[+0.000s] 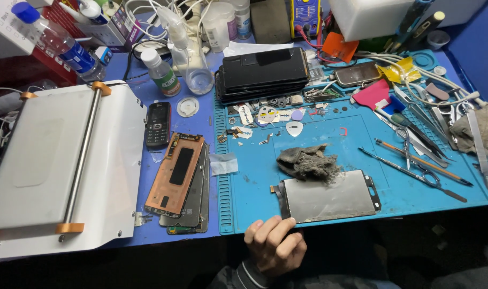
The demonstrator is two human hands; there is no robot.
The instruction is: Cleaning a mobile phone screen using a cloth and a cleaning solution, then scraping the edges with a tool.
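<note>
Hand resting at the mat's near edge.
The left hand has loosely curled fingers, holding nothing; their tips touch the phone screen panel, with a grey rag just beyond.

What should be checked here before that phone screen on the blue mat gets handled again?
1. Screen panel lies flat on the blue mat: ok.
2. Panel fully on the mat: not ok, its near edge sits at the mat's front edge.
3. A hand steadies it: ok, fingertips touch the near left corner. Which hand it is: cannot tell.
4. Second hand ready: cannot tell, none in view.
5. Panel surface free: not ok, a grey rag overlaps its far edge.
6. Tools within reach: ok, tweezers and scissors lie to the right on the mat.
</note>
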